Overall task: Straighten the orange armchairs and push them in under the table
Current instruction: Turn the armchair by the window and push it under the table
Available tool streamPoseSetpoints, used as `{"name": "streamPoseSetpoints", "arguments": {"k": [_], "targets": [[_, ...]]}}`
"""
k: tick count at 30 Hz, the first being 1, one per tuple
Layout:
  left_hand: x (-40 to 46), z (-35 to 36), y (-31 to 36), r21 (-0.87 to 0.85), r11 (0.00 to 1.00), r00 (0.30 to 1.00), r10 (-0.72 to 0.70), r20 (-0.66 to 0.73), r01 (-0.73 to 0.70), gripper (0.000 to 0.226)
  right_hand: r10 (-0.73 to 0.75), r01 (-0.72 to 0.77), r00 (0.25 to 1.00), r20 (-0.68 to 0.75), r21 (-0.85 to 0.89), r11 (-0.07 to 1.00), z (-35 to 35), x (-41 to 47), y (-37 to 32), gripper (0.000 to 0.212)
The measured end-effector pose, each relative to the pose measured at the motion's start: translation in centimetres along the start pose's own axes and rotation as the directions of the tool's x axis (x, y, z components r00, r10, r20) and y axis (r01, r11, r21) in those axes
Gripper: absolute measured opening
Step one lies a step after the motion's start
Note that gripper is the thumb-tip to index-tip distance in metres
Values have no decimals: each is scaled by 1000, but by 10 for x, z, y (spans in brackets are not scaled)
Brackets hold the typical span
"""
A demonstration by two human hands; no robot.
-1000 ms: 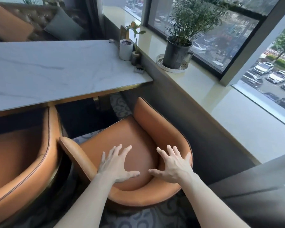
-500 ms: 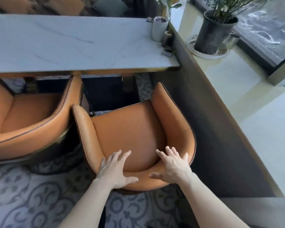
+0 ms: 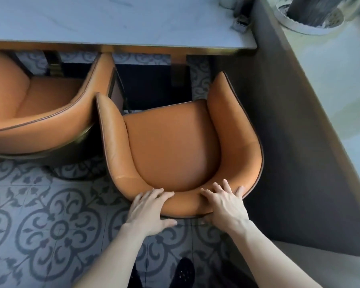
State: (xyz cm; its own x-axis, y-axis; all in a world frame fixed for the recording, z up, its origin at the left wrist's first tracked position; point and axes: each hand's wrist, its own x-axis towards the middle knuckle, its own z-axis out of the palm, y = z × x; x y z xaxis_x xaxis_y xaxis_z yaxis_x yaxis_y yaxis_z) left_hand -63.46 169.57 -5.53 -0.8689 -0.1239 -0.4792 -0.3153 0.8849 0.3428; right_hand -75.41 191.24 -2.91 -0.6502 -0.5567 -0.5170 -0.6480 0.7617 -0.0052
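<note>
An orange armchair stands just below me, turned a little to the left, its seat front short of the table edge. My left hand and my right hand both grip the top rim of its curved backrest, fingers over the inside, thumbs on the outside. A second orange armchair sits to the left, its right arm touching or nearly touching the first chair's left arm, its front under the table edge.
A dark low wall with a pale sill runs close along the chair's right side. A plant pot on a white saucer and small items stand at the table's right end. Patterned floor tiles lie behind the chairs.
My view has tipped down and over the chair. Both hands went from hovering open above the backrest to gripping its rim.
</note>
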Motion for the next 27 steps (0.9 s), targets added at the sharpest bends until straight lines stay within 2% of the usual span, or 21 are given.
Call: {"name": "streamPoseSetpoints", "arguments": {"k": [6,15,27], "targets": [[5,3,-2,55,998,998,36,-41,-34,77,-17,15,1000,-23,-59,998,3,5,4,95],[17,-10,-3,50,998,1000,25,19,-26,86,-39,38,999,-20,-28,999,-1,10,12,96],[72,-50,-21,31,999,997,43,-59,-41,86,-25,26,996,-81,14,1000,-35,66,16,93]]}}
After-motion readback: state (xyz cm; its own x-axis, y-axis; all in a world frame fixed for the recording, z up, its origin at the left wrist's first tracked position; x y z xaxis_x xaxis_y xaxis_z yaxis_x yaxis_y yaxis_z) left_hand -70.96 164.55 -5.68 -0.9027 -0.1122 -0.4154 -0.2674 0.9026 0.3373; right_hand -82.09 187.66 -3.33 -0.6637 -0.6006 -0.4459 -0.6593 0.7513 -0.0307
